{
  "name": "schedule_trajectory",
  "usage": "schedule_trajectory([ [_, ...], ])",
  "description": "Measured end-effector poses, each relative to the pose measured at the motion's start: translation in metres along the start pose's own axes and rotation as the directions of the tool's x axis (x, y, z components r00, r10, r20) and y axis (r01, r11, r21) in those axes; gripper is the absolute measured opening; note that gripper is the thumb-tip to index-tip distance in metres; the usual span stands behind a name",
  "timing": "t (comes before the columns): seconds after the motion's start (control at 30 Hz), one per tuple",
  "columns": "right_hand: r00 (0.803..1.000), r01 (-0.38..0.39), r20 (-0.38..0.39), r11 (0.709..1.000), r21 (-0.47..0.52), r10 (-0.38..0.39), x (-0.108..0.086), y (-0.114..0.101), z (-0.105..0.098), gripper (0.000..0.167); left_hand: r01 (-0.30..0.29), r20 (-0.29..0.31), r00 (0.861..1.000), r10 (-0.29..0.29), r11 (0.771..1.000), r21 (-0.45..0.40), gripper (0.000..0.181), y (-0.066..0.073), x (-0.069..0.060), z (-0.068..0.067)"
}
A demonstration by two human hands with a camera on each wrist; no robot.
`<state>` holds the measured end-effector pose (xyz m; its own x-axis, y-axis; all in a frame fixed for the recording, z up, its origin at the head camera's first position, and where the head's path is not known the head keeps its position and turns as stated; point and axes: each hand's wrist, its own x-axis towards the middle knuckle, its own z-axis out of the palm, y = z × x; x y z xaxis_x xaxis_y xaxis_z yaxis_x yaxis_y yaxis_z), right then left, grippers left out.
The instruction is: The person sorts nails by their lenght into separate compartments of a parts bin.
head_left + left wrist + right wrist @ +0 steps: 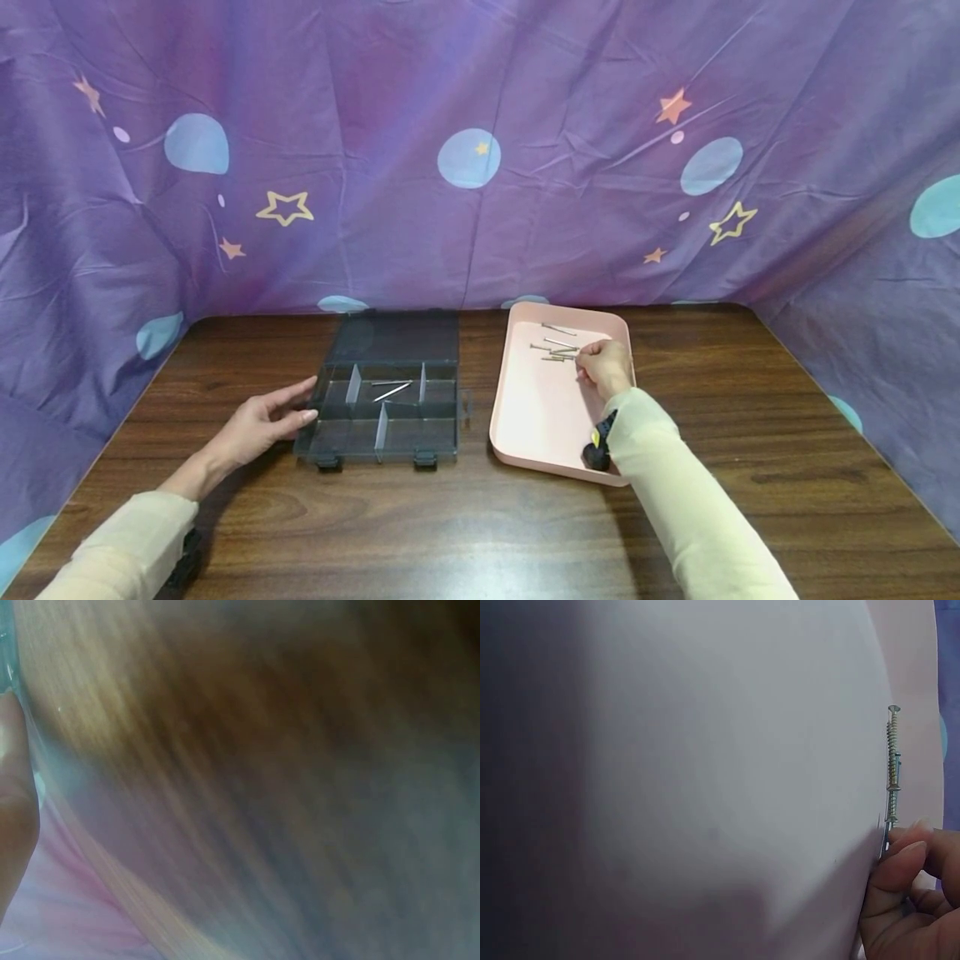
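A dark see-through organizer box (416, 433) lies with its lid (393, 337) folded back. Two shiny nails (392, 392) rest in its back middle compartment. Against the box's left side, my left hand (258, 425) rests with fingers and thumb extended. In the pink tray (525, 425), several screws and nails (558, 350) lie loosely towards the far end. My right hand (606, 367) is at the right of this pile, its thumb and forefinger pinching a thin shiny nail (888, 841). Threaded screws (893, 750) lie just beyond those fingertips in the right wrist view.
The tray's raised rim (566, 312) surrounds the hardware. Thin dividers (382, 427) split the box into several compartments, and two latches (425, 458) stick out at its front. Both stand on a brown wood-grain table (465, 533), with a purple patterned cloth (405, 233) hanging behind.
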<state>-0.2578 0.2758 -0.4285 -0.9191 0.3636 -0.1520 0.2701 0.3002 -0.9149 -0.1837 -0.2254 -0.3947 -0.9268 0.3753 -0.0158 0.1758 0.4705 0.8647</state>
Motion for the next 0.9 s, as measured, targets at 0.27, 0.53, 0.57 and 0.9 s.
schedule_trajectory([
  [0.27,1.000,-0.015,0.013,1.000,-0.019,0.016,-0.034,-0.029,-0.004,0.011,0.002,-0.001,1.000,-0.002,1.000,0.003,0.061,0.000,0.000,0.000],
  [0.53,1.000,0.001,0.025,0.997,-0.074,0.001,-0.034,-0.028,-0.004,0.005,-0.001,0.001,1.000,0.001,1.000,-0.010,0.061,-0.001,0.000,0.000],
  [0.57,1.000,0.002,0.026,0.997,-0.077,0.000,-0.034,-0.028,-0.004,0.005,0.000,0.001,1.000,0.000,1.000,-0.012,0.061,-0.002,0.000,0.000],
  [0.9,1.000,0.004,0.013,0.991,-0.137,-0.002,-0.036,-0.030,-0.006,0.006,-0.005,-0.008,1.000,0.005,1.000,-0.006,0.060,-0.002,0.000,0.000],
])
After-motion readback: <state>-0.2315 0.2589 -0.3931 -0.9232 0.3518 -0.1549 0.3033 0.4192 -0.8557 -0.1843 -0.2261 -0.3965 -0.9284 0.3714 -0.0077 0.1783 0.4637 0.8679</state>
